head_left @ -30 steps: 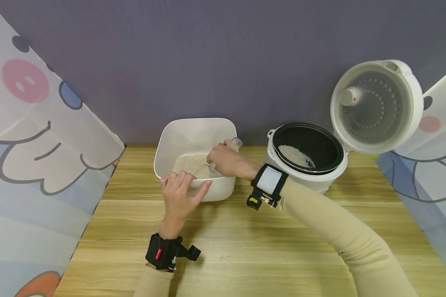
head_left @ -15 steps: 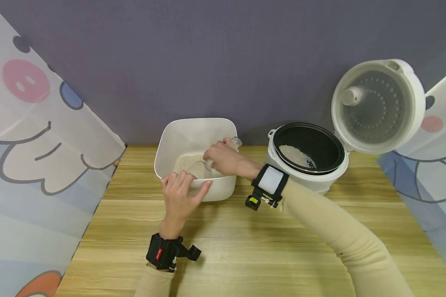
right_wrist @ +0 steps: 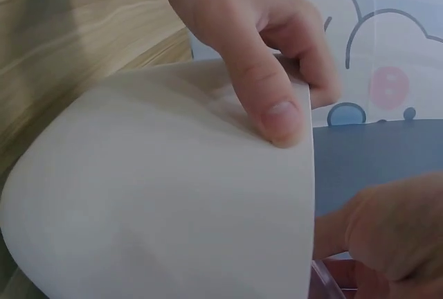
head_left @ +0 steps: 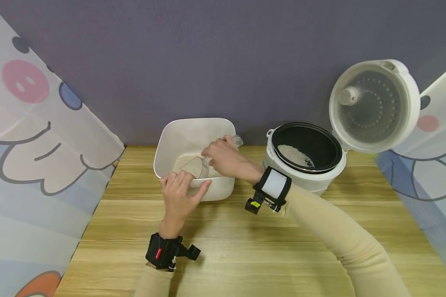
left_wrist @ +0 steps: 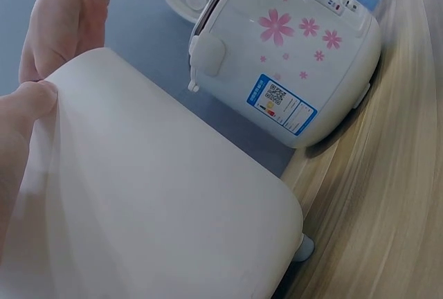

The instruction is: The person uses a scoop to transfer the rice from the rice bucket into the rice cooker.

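My left hand (head_left: 178,200) grips the near rim of a white plastic bin (head_left: 193,130), its thumb on the outer wall and its fingers over the edge. White rice (head_left: 180,161) covers part of the bin's floor. Reaching in from the right, my right hand (head_left: 226,157) holds a clear scoop (head_left: 195,166) by its handle, whose end sticks out past the hand. The scoop's bowl is down at the rice beside the near wall; how full it is I cannot tell. In the right wrist view, the bin's wall hides most of the scoop.
To the right stands a white rice cooker (left_wrist: 304,50) with its lid (head_left: 375,109) raised. Its black inner pot (head_left: 321,146) has some rice (head_left: 294,154) at the bottom. Both stand on a wooden table (head_left: 230,247) against a grey back wall (head_left: 208,62).
The scoop's bowl has shifted slightly left within the bin, and more of it shows. My right hand has turned a little with it. My left hand has stayed on the rim.
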A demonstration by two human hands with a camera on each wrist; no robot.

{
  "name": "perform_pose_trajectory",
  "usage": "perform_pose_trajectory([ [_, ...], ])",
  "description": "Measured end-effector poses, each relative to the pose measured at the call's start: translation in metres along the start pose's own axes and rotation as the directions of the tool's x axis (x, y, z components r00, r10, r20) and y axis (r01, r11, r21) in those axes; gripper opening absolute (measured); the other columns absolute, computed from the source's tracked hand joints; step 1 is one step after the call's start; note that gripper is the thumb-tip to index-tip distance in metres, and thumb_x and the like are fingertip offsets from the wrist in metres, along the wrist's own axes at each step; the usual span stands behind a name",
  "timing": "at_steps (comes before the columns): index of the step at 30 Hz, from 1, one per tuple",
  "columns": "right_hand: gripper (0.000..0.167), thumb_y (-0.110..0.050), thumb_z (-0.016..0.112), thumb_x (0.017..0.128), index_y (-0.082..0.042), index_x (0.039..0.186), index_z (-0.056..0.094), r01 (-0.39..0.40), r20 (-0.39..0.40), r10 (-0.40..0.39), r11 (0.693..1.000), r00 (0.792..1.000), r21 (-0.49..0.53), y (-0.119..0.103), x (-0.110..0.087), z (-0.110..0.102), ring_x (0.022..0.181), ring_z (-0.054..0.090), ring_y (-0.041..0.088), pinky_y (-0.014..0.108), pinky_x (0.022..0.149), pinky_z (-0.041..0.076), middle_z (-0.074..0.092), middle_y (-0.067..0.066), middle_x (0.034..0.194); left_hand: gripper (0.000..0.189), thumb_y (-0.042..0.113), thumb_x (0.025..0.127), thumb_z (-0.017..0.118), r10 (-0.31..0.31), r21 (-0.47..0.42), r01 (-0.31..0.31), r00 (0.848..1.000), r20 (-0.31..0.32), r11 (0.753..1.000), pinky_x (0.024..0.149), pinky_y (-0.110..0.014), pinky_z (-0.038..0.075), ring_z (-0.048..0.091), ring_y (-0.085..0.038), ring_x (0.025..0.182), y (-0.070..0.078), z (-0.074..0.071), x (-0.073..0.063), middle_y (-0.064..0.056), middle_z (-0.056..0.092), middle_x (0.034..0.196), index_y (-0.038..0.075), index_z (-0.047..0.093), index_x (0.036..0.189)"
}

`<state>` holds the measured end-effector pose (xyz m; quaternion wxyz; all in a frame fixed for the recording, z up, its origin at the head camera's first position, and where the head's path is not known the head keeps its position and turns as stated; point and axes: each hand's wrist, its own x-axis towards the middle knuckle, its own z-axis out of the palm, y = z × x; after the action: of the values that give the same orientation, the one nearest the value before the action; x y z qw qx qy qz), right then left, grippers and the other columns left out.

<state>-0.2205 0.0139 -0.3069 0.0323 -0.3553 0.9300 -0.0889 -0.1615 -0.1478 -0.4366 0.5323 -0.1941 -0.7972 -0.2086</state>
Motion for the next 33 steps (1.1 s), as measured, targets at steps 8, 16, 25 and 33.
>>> perform_pose_trajectory([
  [8,0.036,-0.011,0.069,0.098,-0.014,0.133,0.069,-0.067,-0.045,0.071,0.995,0.996,0.072,0.003,-0.009,0.01,0.115,0.063,0.027,0.046,0.106,0.032,0.072,0.005,0.124,0.054,0.052,0.098,0.064,-0.002,0.007,0.002,1.0,0.011,1.0,0.076,-0.044,0.03,0.04,-0.027,0.065,-0.001,0.0,-0.002,-0.005,0.049,0.069,0.005,0.051,0.074],
  [16,0.03,-0.01,0.07,0.097,-0.014,0.127,0.071,-0.086,-0.128,0.099,0.991,0.987,0.104,0.001,-0.018,0.02,0.114,0.063,0.028,0.047,0.103,0.033,0.073,0.004,0.12,0.055,0.052,0.097,0.064,-0.008,0.009,0.008,1.0,0.008,1.0,0.076,-0.044,0.031,0.04,-0.028,0.065,-0.002,0.0,-0.002,-0.005,0.048,0.067,0.005,0.05,0.074],
  [25,0.029,-0.011,0.071,0.097,-0.015,0.125,0.073,-0.103,-0.224,0.141,0.979,0.964,0.174,0.001,-0.027,0.022,0.113,0.063,0.027,0.048,0.103,0.032,0.073,0.004,0.12,0.054,0.051,0.097,0.065,0.001,0.003,-0.001,1.0,0.001,1.0,0.076,-0.044,0.03,0.041,-0.028,0.065,-0.001,0.0,0.0,-0.005,0.047,0.067,0.004,0.051,0.074],
  [33,0.03,-0.012,0.07,0.097,-0.015,0.128,0.072,-0.145,-0.243,0.198,0.964,0.95,0.221,0.005,-0.029,0.02,0.117,0.062,0.028,0.049,0.105,0.03,0.072,0.006,0.127,0.053,0.05,0.097,0.065,0.004,0.003,-0.004,1.0,-0.008,1.0,0.076,-0.044,0.031,0.04,-0.028,0.064,-0.001,0.001,0.0,-0.005,0.048,0.066,0.005,0.051,0.073],
])
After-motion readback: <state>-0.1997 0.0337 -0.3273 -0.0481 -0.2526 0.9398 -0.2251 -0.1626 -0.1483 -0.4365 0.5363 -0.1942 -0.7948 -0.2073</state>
